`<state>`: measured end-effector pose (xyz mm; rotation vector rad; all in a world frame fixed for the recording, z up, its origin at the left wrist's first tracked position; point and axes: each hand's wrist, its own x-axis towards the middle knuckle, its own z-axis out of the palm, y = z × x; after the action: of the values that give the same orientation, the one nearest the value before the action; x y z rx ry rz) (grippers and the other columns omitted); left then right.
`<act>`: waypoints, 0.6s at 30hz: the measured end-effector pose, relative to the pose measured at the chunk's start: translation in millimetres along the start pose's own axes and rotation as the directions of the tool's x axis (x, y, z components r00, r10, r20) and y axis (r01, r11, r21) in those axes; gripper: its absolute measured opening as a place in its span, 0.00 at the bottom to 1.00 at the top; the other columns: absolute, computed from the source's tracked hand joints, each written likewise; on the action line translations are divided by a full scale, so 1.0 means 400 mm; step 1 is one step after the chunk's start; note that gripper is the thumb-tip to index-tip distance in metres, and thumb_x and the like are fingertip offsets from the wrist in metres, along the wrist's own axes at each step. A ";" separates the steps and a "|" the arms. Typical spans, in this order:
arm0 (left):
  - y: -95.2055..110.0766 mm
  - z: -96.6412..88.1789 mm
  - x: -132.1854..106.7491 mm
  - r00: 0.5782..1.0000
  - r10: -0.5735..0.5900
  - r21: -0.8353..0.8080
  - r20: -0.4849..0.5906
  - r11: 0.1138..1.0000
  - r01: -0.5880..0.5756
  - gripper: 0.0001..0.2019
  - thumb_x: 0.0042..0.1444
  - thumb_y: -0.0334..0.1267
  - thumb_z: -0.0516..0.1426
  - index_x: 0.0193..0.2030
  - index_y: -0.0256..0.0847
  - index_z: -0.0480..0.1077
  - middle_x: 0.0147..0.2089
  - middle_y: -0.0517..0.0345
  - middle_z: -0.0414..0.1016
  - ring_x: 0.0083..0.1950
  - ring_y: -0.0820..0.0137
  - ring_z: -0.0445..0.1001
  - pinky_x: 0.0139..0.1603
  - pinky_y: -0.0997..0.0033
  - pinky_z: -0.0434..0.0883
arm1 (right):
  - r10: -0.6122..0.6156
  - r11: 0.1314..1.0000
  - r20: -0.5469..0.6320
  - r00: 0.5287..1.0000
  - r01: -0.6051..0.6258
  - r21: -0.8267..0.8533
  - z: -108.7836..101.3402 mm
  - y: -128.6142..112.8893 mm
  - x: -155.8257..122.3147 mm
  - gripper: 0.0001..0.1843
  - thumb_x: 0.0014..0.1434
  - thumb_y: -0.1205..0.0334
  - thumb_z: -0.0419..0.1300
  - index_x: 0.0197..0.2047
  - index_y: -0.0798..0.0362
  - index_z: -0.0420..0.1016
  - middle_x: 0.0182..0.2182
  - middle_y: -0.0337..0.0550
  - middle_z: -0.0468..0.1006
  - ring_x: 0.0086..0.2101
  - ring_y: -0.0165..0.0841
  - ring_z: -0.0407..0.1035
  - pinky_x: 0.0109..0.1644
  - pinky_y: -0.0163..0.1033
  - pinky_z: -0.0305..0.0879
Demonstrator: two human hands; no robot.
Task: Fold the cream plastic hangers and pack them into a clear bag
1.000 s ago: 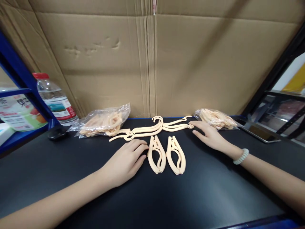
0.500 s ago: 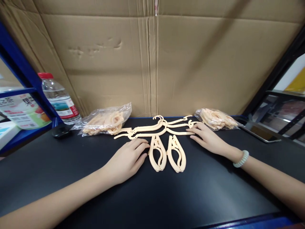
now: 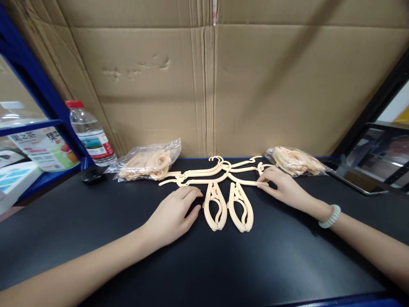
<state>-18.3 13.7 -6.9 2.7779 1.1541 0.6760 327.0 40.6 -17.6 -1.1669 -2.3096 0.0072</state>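
Observation:
Two unfolded cream plastic hangers lie on the black tabletop, the front hanger (image 3: 204,181) overlapping the back hanger (image 3: 201,172). My right hand (image 3: 281,185) pinches the right end of the front one between thumb and fingers. My left hand (image 3: 174,215) rests on the table with fingers curved, thumb apart and nothing held. Its fingertips are close to the left folded hanger (image 3: 208,213); whether they touch I cannot tell. Beside that lies the right folded hanger (image 3: 233,213), hook end out of sight under or near the unfolded ones.
Clear bags of folded hangers lie at the back left (image 3: 147,162) and back right (image 3: 297,161). A water bottle (image 3: 92,136) and a black object (image 3: 92,174) stand at left. A phone-like device (image 3: 358,181) lies at right. Cardboard (image 3: 255,85) walls off the back.
My right hand has closed its thumb and fingers on the end of the front hanger. My left thumb has spread slightly from its fingers. The view has shifted a little to the left.

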 end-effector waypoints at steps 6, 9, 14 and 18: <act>-0.002 0.001 -0.001 0.999 -0.035 -0.020 -0.016 0.999 0.035 0.11 0.61 0.34 0.50 0.50 0.40 0.67 0.50 0.49 0.72 0.51 0.59 0.72 0.52 0.57 0.72 | -0.037 0.999 0.008 0.999 0.037 -0.039 -0.008 -0.021 0.001 0.10 0.67 0.60 0.52 0.34 0.52 0.66 0.30 0.43 0.70 0.32 0.36 0.64 0.41 0.45 0.64; 0.001 0.002 -0.004 0.998 -0.059 -0.043 -0.023 0.997 0.058 0.11 0.61 0.34 0.51 0.49 0.41 0.67 0.49 0.50 0.73 0.51 0.60 0.73 0.52 0.58 0.72 | -0.031 0.998 -0.029 0.999 0.029 -0.056 -0.009 -0.016 0.000 0.08 0.67 0.61 0.51 0.36 0.52 0.66 0.32 0.44 0.71 0.34 0.37 0.64 0.42 0.46 0.63; 0.005 0.002 -0.008 0.994 -0.102 -0.083 -0.033 0.992 0.099 0.11 0.61 0.36 0.51 0.50 0.41 0.67 0.50 0.50 0.73 0.50 0.59 0.73 0.50 0.57 0.73 | -0.022 0.998 -0.092 0.995 0.017 -0.055 -0.003 -0.001 -0.003 0.08 0.67 0.63 0.50 0.38 0.52 0.68 0.35 0.47 0.73 0.37 0.39 0.67 0.43 0.47 0.66; 0.004 0.002 -0.007 0.992 -0.116 -0.092 -0.048 0.990 0.111 0.11 0.61 0.36 0.51 0.50 0.41 0.67 0.49 0.50 0.74 0.50 0.59 0.73 0.51 0.56 0.72 | -0.029 0.996 -0.188 0.982 0.013 -0.089 0.001 0.006 -0.006 0.13 0.68 0.65 0.47 0.51 0.53 0.69 0.43 0.51 0.76 0.45 0.43 0.69 0.51 0.52 0.65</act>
<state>-18.7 10.5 -8.2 2.6133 1.2476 0.7736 329.9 40.5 -19.6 -1.1341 -2.1725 -0.2067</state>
